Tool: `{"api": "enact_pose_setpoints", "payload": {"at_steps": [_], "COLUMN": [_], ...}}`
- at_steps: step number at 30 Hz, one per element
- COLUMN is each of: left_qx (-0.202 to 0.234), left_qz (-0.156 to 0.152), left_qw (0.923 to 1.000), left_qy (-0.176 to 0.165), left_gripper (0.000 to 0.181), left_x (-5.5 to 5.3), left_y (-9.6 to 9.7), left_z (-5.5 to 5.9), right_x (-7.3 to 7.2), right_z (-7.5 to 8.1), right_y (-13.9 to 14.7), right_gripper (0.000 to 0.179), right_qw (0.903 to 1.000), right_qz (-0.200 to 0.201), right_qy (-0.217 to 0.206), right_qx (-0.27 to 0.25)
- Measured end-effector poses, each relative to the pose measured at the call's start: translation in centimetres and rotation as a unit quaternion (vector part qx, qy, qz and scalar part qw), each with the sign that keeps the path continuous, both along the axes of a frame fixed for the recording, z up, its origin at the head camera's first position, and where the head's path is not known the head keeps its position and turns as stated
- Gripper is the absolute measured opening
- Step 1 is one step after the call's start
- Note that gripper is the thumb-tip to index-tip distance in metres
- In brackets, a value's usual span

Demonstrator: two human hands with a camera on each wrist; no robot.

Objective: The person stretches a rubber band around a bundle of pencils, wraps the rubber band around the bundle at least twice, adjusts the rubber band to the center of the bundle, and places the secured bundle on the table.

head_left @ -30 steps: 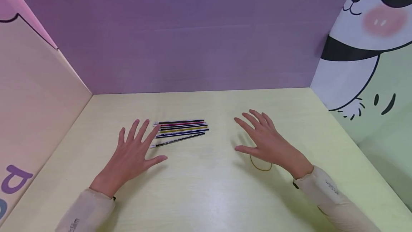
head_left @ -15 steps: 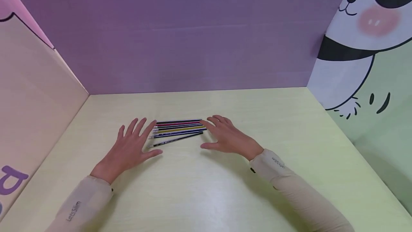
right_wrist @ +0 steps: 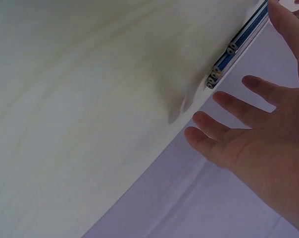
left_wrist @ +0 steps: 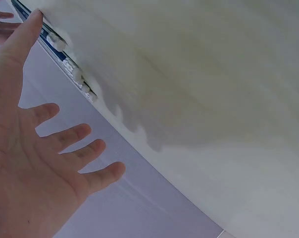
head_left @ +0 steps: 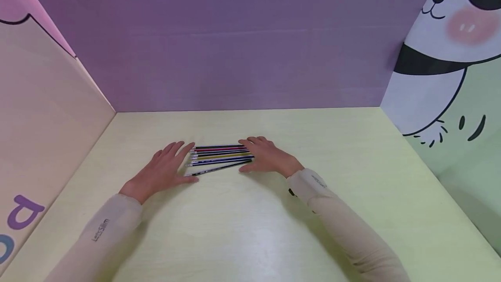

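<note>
Several thin pencils [head_left: 221,156] in black, red, yellow and blue lie side by side on the pale yellow tabletop [head_left: 250,229], with the nearest one slanted. My left hand [head_left: 172,160] lies flat and open at their white eraser ends [left_wrist: 65,54], its thumb [left_wrist: 33,25] against the row. My right hand [head_left: 262,153] lies open at the pointed ends [right_wrist: 228,54], fingers spread and touching them. The two hands bracket the row from both sides. Neither hand grips anything.
A purple wall [head_left: 235,47] closes the back. A pink and cream panel [head_left: 43,112] stands on the left, and a panda-printed panel [head_left: 450,68] on the right. Both forearms wear cream sleeves [head_left: 344,229].
My right hand moved left from the right side of the table to the pencils' pointed ends. My left hand slid forward to the eraser ends. The rubber band seen earlier is now out of sight.
</note>
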State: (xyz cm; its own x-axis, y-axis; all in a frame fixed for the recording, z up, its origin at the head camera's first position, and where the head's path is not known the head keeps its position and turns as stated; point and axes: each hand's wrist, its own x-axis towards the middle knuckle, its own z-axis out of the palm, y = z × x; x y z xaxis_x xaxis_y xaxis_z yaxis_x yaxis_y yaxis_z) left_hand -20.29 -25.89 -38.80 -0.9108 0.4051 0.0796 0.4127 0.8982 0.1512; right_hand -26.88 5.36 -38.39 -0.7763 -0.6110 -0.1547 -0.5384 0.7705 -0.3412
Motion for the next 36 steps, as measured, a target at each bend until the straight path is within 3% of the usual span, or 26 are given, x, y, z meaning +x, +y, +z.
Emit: {"api": "enact_pose_setpoints", "payload": {"at_steps": [13, 19, 22, 24, 25, 26, 27, 29, 30, 31, 32, 33, 34, 36], "left_qx": [0.010, 0.020, 0.068, 0.138, 0.181, 0.231, 0.286, 0.389, 0.438, 0.484, 0.525, 0.561, 0.589, 0.627], "left_qz": [0.024, 0.027, 0.036, 0.050, 0.062, 0.072, 0.080, 0.090, 0.096, 0.098, 0.096, 0.096, 0.097, 0.101], "left_qw": [0.9993, 0.9990, 0.9957, 0.9862, 0.9770, 0.9641, 0.9463, 0.9034, 0.8775, 0.8506, 0.8240, 0.7980, 0.7757, 0.7423], "left_qy": [-0.027, -0.030, -0.051, -0.078, -0.094, -0.110, -0.128, -0.156, -0.169, -0.181, -0.190, -0.199, -0.205, -0.214], "left_gripper": [0.094, 0.087, 0.082, 0.077, 0.076, 0.074, 0.072, 0.072, 0.073, 0.073, 0.074, 0.075, 0.077, 0.078], "left_x": [-2.1, -2.6, -3.0, -3.3, -3.5, -3.6, -3.7, -3.7, -3.7, -3.6, -3.6, -3.6, -3.5, -3.3], "left_y": [0.5, 0.6, 0.5, 0.5, 0.5, 0.5, 0.5, 0.7, 0.7, 0.8, 0.9, 0.9, 1.0, 1.0], "left_z": [-0.1, -0.1, -0.1, 0.1, 0.1, 0.3, 0.5, 0.8, 0.8, 0.8, 0.8, 0.7, 0.5, 0.2], "right_x": [-1.5, -2.1, -2.5, -2.7, -2.7, -2.8, -2.9, -3.1, -3.1, -3.2, -3.3, -3.3, -3.3, -3.4], "right_z": [-0.7, -0.5, -0.6, -0.5, -0.4, -0.4, -0.3, -0.1, 0.0, 0.1, 0.1, 0.1, 0.1, 0.0], "right_y": [-0.4, -0.2, -0.1, 0.0, 0.1, 0.0, 0.0, -0.3, -0.4, -0.5, -0.6, -0.6, -0.6, -0.5], "right_gripper": [0.078, 0.078, 0.075, 0.071, 0.069, 0.068, 0.067, 0.068, 0.068, 0.069, 0.070, 0.069, 0.069, 0.070], "right_qw": [0.9998, 0.9995, 0.9964, 0.9846, 0.9705, 0.9499, 0.9192, 0.8367, 0.7926, 0.7566, 0.7313, 0.7124, 0.7046, 0.7125], "right_qz": [-0.006, -0.027, -0.035, -0.057, -0.073, -0.086, -0.104, -0.145, -0.158, -0.168, -0.174, -0.182, -0.186, -0.184], "right_qy": [0.012, -0.011, -0.035, -0.072, -0.104, -0.136, -0.174, -0.246, -0.275, -0.294, -0.305, -0.314, -0.319, -0.321], "right_qx": [-0.011, -0.016, -0.070, -0.149, -0.205, -0.268, -0.338, -0.467, -0.521, -0.559, -0.584, -0.601, -0.606, -0.596]}}
